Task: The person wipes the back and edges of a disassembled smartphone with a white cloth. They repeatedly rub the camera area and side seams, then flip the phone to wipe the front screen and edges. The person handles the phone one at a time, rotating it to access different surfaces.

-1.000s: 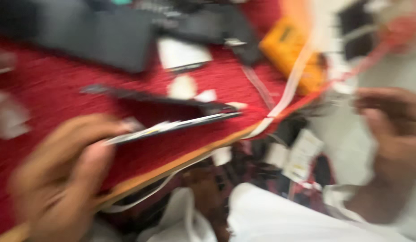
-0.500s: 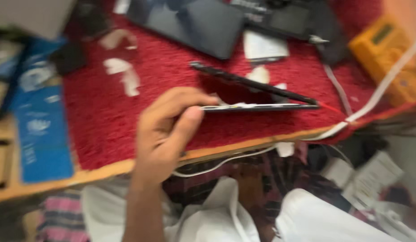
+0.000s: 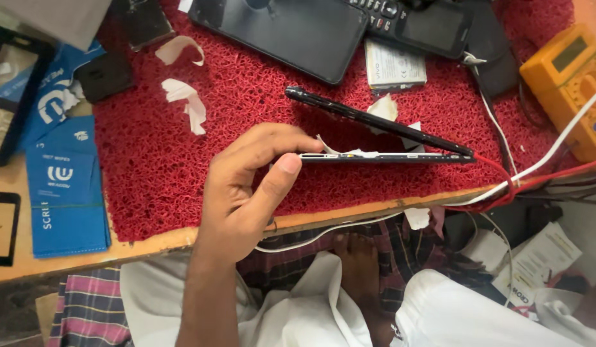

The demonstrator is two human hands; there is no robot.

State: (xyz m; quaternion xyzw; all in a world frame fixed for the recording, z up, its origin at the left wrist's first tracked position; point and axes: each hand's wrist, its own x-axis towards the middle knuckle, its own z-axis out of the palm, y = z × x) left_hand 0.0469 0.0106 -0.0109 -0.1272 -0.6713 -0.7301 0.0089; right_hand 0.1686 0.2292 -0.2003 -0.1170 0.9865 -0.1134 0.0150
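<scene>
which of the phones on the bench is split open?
The thin black phone that the left hand pinches at its end: its screen panel lifts off like a wedge. The large dark phone and keypad phone lie flat, closed.

On the red mat [image 3: 156,173], the widest open stretch lies to the left of the left hand [image 3: 246,193], reaching down to the front edge of the desk [image 3: 150,243], with only two torn white paper scraps [image 3: 185,99] lying higher up. Behind the opened phone [image 3: 381,138] the way is crowded by a dark tablet [image 3: 285,32], a keypad phone [image 3: 407,19] and a flat battery [image 3: 394,64]. To the right, red and white cables [image 3: 510,180] and a yellow multimeter [image 3: 568,77] block the corner.
</scene>
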